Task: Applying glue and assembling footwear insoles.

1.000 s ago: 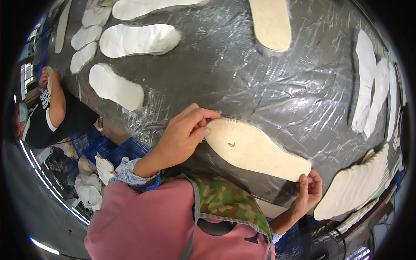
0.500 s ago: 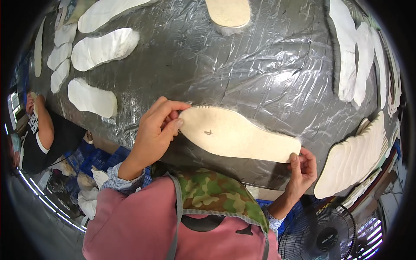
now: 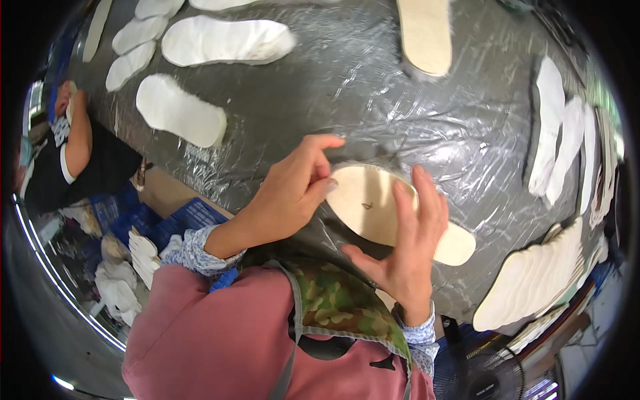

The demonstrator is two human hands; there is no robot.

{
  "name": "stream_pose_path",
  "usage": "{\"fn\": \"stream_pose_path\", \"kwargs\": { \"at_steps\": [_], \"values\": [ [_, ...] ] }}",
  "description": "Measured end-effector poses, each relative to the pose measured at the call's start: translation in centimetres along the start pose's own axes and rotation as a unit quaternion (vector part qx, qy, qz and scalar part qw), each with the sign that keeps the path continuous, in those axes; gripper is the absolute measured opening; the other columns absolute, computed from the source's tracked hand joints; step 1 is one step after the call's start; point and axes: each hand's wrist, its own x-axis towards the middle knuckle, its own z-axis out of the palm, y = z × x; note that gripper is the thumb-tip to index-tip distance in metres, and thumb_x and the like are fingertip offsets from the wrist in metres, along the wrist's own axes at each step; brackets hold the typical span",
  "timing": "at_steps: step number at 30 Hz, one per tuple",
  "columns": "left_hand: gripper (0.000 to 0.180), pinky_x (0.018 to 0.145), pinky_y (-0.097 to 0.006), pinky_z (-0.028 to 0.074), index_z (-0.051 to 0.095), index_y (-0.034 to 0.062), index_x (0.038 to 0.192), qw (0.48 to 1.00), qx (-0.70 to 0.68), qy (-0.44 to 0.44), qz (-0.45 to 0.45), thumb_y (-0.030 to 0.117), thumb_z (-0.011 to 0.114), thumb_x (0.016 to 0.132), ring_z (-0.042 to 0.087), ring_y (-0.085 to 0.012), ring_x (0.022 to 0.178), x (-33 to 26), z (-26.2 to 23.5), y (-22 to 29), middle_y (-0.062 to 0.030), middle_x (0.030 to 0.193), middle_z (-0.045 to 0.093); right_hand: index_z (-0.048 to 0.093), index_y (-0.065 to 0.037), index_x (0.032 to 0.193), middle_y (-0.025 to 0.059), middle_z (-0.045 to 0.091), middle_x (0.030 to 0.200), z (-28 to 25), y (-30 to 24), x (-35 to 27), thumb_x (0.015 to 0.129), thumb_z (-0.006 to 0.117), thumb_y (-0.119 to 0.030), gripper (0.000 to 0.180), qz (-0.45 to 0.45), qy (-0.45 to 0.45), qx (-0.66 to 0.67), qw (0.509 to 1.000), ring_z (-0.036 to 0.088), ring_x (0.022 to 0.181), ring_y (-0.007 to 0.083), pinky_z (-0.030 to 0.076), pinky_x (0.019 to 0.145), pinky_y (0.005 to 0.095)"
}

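Note:
A cream insole with a fuzzy far edge and a small dark mark lies at the table's near side, its wide end to the left. My left hand is at that wide end, thumb against the rim, other fingers partly curled and the index finger stretched past it. What is between thumb and fingers is partly hidden. Over the middle of the insole my right hand is open, thumb and fingers spread, covering part of it. The insole's narrow end shows beyond the hand.
White furry insoles lie at the far left, others at the far right. One cream insole lies ahead. Overlapping insoles stand near right, above a fan. A co-worker's arm and blue crates are at left.
My right hand has let go of the insole's narrow end and moved left, opening over its middle. My left index finger has lifted away from the rim. The view has shifted.

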Motion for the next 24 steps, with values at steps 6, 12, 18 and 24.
{"fn": "stream_pose_path", "kwargs": {
  "at_steps": [6,12,18,24],
  "values": [
    [0.038,0.061,-0.022,0.045,0.046,0.0028,0.125,0.995,-0.048,0.039,0.072,-0.005,0.044,0.088,0.053,-0.0087,0.066,-0.6,-1.9,-1.0,-0.0067,0.092,0.056,0.043,-0.004,0.131,0.0193,0.048,0.127,3.2,0.3,1.0,0.054,0.078,-0.011,0.085,-0.021,0.008,0.043,0.999,0.046,0.117,0.0382,0.033,0.100,0.0485],
    [0.042,0.060,-0.024,0.043,0.045,0.0041,0.126,0.990,-0.103,0.027,0.089,-0.007,0.050,0.085,0.052,-0.0097,0.066,-0.8,-1.9,-3.5,-0.0060,0.092,0.055,0.041,0.000,0.132,0.0208,0.047,0.129,3.3,0.5,0.6,0.054,0.075,-0.015,0.086,0.013,0.020,0.104,0.994,0.045,0.119,0.0364,0.037,0.100,0.0450],
    [0.048,0.066,-0.038,0.048,0.041,0.0052,0.126,0.987,-0.059,0.043,0.143,-0.004,0.055,0.082,0.060,-0.0277,0.074,0.1,0.2,-3.2,-0.0126,0.095,0.056,0.039,0.000,0.133,0.0203,0.046,0.129,3.6,0.5,0.6,0.060,0.075,-0.025,0.085,0.021,0.029,0.120,0.992,0.043,0.120,0.0345,0.036,0.101,0.0447],
    [0.043,0.067,-0.044,0.050,0.041,0.0043,0.122,0.983,-0.008,0.074,0.167,-0.005,0.053,0.082,0.062,-0.0348,0.081,1.4,1.5,-3.1,-0.0161,0.098,0.059,0.041,-0.001,0.132,0.0200,0.045,0.128,3.8,0.7,0.5,0.061,0.076,-0.026,0.083,0.014,0.041,0.130,0.991,0.044,0.119,0.0349,0.037,0.100,0.0455]
  ]
}}
